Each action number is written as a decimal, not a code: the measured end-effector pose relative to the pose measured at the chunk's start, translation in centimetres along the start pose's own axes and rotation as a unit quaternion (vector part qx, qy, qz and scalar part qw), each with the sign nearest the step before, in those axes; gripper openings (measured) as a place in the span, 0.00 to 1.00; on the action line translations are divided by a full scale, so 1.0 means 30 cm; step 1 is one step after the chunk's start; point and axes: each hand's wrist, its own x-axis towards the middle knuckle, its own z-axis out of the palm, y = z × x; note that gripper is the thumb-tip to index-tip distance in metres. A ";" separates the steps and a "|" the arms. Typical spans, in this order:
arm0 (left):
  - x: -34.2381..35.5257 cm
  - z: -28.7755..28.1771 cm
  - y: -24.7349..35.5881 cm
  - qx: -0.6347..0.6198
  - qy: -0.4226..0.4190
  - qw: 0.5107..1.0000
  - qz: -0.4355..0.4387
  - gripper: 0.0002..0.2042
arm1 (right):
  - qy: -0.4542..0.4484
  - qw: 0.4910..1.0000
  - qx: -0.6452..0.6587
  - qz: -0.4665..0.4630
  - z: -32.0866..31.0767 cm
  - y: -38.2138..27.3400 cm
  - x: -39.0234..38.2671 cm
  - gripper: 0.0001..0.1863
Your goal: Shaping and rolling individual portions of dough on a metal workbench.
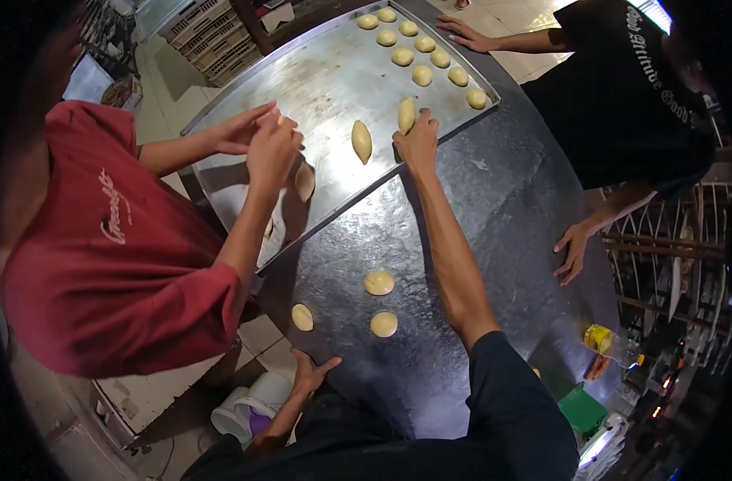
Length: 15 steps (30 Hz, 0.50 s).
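Observation:
My right hand (419, 144) reaches over the near edge of a metal baking tray (281, 84), its fingers closed on the lower end of an oval piece of dough (406, 114). Left of it on the tray lies another dough piece (361, 142) with pointed ends. At the table's near edge rests my left hand (311, 373), thumb and fingers apart, holding nothing. Three flattened dough pieces lie on the dark table beyond it: one at the left (302, 317), one farther off (379, 282) and one nearer me (383, 324).
Several round dough balls (403, 56) sit at the tray's far right. A person in a red shirt (133, 256) works over the tray's left side; another in black (622, 96) leans on the table at right. A bottle (610, 343) and green container (581, 410) are lower right.

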 end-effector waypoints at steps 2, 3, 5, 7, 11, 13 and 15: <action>-0.002 0.002 0.000 0.007 0.006 1.000 -0.018 0.63 | -0.017 0.999 -0.038 0.007 -0.002 0.000 0.007 0.32; -0.003 0.002 0.002 0.016 0.008 1.000 -0.023 0.63 | 0.026 0.999 -0.015 -0.024 0.001 0.004 0.023 0.30; -0.005 0.003 0.008 0.036 0.015 0.999 -0.033 0.64 | 0.088 0.993 0.021 -0.073 0.009 0.019 0.078 0.27; -0.005 0.003 0.016 0.051 0.025 0.997 -0.044 0.66 | 0.084 0.995 0.019 -0.056 0.019 0.038 0.151 0.26; -0.004 0.002 0.030 0.018 0.002 1.000 -0.006 0.67 | 0.084 0.995 0.021 -0.051 0.046 0.066 0.234 0.26; -0.002 0.002 0.036 0.040 0.020 0.999 0.002 0.67 | 0.076 0.996 0.019 -0.051 0.067 0.070 0.241 0.26; 0.001 0.003 0.040 0.036 0.014 0.999 0.017 0.67 | 0.067 0.996 0.012 -0.055 0.092 0.066 0.245 0.26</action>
